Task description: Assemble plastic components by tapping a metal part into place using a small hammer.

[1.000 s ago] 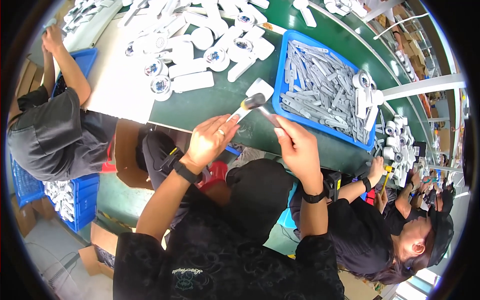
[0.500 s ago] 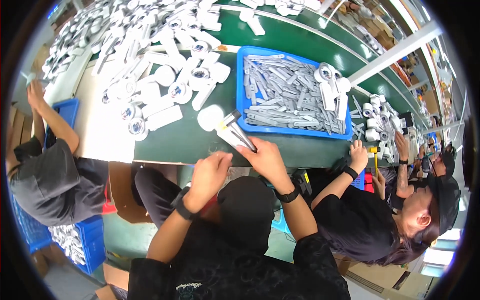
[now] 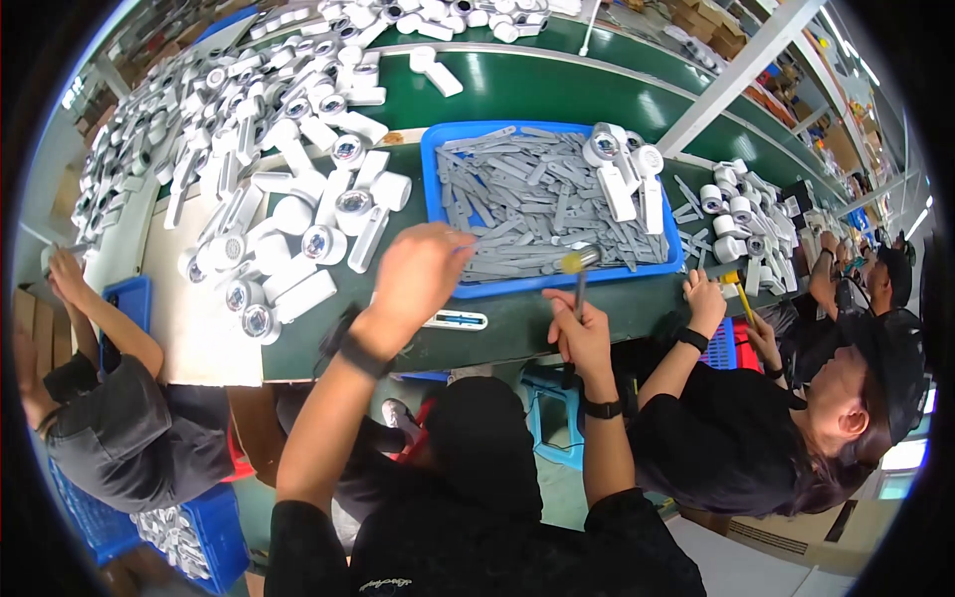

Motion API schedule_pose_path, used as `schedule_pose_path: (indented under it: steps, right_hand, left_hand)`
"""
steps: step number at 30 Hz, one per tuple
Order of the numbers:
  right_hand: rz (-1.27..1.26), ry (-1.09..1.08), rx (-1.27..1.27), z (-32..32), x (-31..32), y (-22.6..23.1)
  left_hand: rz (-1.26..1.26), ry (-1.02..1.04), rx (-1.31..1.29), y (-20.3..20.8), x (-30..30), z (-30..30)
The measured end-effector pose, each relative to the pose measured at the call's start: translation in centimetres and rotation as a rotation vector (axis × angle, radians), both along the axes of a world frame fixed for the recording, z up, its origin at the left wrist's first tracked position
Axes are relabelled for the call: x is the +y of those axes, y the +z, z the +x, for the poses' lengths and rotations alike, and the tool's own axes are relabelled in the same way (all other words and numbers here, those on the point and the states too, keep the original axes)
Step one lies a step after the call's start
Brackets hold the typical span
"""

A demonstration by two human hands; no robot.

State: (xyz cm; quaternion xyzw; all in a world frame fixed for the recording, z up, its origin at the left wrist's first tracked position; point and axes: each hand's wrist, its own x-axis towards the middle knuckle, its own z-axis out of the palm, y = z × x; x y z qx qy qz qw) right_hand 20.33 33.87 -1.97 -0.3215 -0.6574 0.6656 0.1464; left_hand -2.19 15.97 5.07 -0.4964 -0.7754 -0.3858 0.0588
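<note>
My left hand [image 3: 410, 281] is over the near left rim of a blue tray [image 3: 432, 169] heaped with grey plastic strips [image 3: 547, 184]. Its fingers are drawn together above the strips; whether they pinch one is hidden. In my right hand [image 3: 582, 333], closed around the handle, a small hammer [image 3: 579, 261] points up, its yellow and metallic head over the tray's front edge. A white handheld fan lies between my hands at the table's front, its long handle [image 3: 458, 320] showing a blue part inside; my left hand and wrist hide its other end.
White handheld fans [image 3: 323, 244] pile up on the left, and two more fans [image 3: 617, 189] rest on the tray's right end. Beside me on the right a co-worker [image 3: 726, 428] holds a yellow hammer [image 3: 741, 294]. Another person [image 3: 109, 388] works at far left.
My left hand has moved up to the tray. My right hand has shifted right and raised the hammer off the fan, which now lies on the table.
</note>
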Motion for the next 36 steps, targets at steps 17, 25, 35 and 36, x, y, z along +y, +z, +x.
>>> schedule_pose_path:
  steps: [17,25,35,36]
  right_hand:
    - [-0.216,-0.173,0.198,-0.3,0.5,-0.2]
    - [-0.336,0.081,0.074,-2.6,-4.5,4.8]
    - [-0.093,0.152,-0.018,-2.1,-6.0,3.6]
    - [-0.037,0.151,-0.048,-2.5,-6.3,3.7]
  left_hand:
    - [-0.159,-0.153,0.504,-3.0,4.6,0.2]
    - [-0.037,-0.255,0.573,-1.5,-4.8,3.6]
    - [0.039,0.095,0.094,-4.1,-9.7,2.8]
    - [0.035,0.119,0.091,-4.6,-10.1,2.5]
